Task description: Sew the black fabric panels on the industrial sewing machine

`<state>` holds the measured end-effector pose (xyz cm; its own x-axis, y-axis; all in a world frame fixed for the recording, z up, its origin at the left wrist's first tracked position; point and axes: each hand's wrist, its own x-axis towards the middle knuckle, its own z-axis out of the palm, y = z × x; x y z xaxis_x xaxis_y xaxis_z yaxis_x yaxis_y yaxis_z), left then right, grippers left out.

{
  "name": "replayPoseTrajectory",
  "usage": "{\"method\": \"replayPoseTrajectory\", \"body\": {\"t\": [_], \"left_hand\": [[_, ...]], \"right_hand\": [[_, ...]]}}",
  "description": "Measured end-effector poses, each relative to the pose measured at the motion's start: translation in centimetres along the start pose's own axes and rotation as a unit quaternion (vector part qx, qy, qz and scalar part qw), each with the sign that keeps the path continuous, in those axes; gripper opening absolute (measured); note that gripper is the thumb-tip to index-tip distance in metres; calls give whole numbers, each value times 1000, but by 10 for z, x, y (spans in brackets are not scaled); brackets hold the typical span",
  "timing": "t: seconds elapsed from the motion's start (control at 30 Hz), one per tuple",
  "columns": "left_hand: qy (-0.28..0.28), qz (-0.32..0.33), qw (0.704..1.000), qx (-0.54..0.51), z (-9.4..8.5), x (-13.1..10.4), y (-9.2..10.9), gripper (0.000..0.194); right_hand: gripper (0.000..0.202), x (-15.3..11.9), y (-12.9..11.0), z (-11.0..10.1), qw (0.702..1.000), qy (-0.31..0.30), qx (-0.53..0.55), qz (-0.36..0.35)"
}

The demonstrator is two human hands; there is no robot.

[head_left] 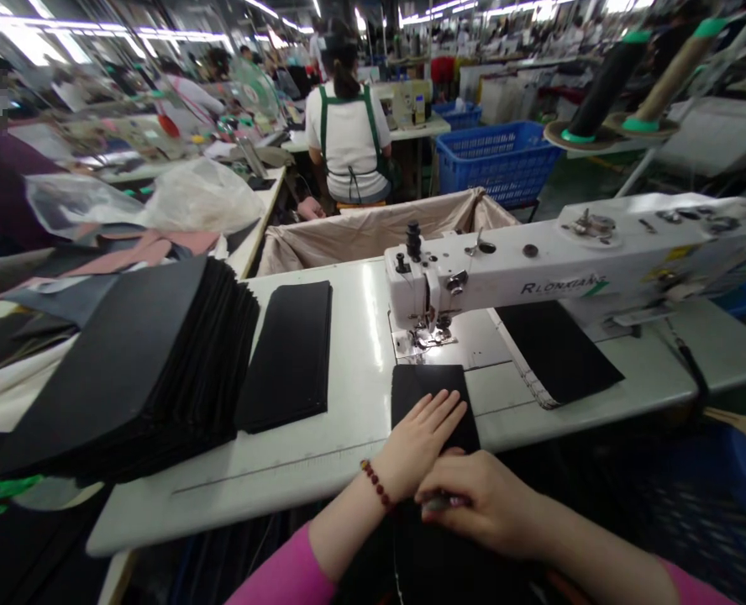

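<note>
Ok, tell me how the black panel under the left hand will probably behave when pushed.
The black panel looks thin, so it is probably light and bendable. It lies flat beneath the left hand, its far edge straight, suggesting it may not crumple easily. The tabletop looks smooth and glossy, so the panel might slide readily.

Our left hand (418,441) lies flat on a black panel (427,380) in front of the sewing machine (492,290), a beaded bracelet (375,483) at its wrist. Just beside it, our right hand (486,500) curls around a small object (437,504), mostly hidden. On the table (353,336) to our left we have a thin stack (290,353) and a taller stack (127,353) of black panels; another panel (555,353) lies by the machine's arm to our right.
</note>
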<state>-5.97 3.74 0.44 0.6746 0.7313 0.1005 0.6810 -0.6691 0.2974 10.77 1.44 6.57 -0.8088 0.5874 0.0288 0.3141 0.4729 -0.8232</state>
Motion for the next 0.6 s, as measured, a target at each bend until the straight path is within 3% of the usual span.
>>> {"method": "replayPoseTrajectory", "body": {"t": [0.1, 0.2, 0.33, 0.6], "left_hand": [[18, -68, 997, 14, -12, -34, -20, 61], [29, -118, 993, 14, -25, -50, -36, 58], [24, -120, 992, 10, -35, -41, -51, 56], [37, -129, 991, 8, -37, -5, -63, 67]], "right_hand": [[27, 20, 34, -22, 990, 77, -106, 53], [42, 47, 67, -36, 958, 85, -259, 92], [49, 69, 91, -40, 924, 84, -357, 113], [48, 67, 98, -34, 916, 141, -353, 126]]}}
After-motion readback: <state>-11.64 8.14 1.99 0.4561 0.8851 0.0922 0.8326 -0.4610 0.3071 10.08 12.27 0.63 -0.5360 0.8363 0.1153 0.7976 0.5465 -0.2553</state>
